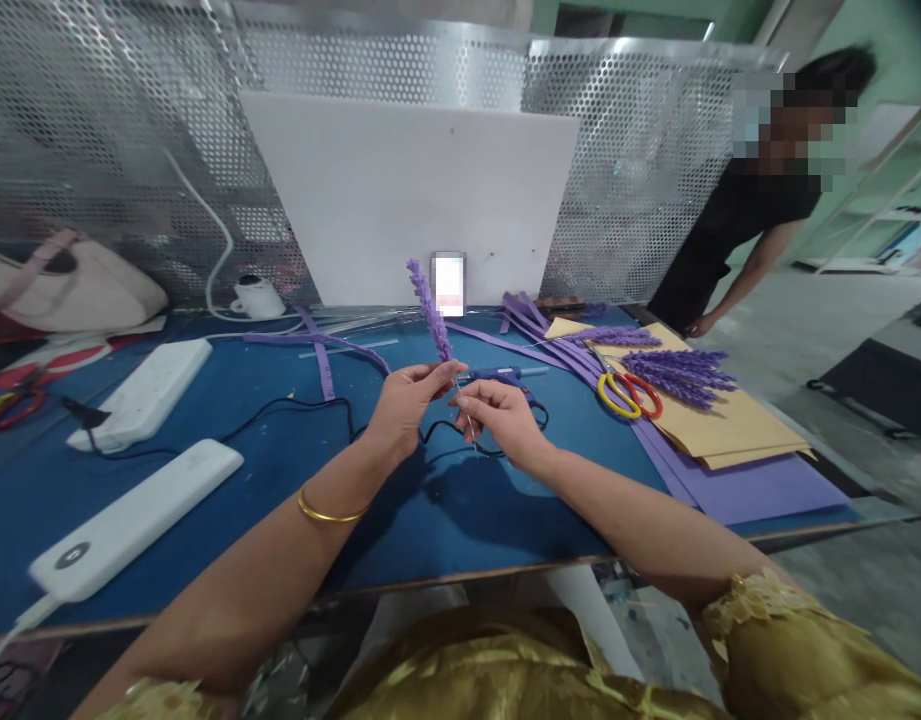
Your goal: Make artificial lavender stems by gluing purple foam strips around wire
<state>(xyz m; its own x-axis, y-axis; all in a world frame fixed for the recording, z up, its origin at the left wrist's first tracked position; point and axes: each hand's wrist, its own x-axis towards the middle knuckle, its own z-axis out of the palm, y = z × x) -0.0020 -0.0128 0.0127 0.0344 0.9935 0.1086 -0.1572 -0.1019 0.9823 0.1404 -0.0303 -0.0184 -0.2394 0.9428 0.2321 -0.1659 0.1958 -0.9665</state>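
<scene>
My left hand is closed in a pinch on the base of a purple paper lavender sprig that points up and away from me. My right hand is closed too, pinching the thin wire stem just below the sprig. Both hands hover above the blue table, close together at its middle. A blue glue gun lies on the table just behind my right hand, its black cord running under my hands.
Finished purple sprigs, red-and-yellow scissors, tan and purple sheets lie right. Purple strips lie behind. Two white power strips sit left, a pink bag far left. Another person stands beyond the right corner.
</scene>
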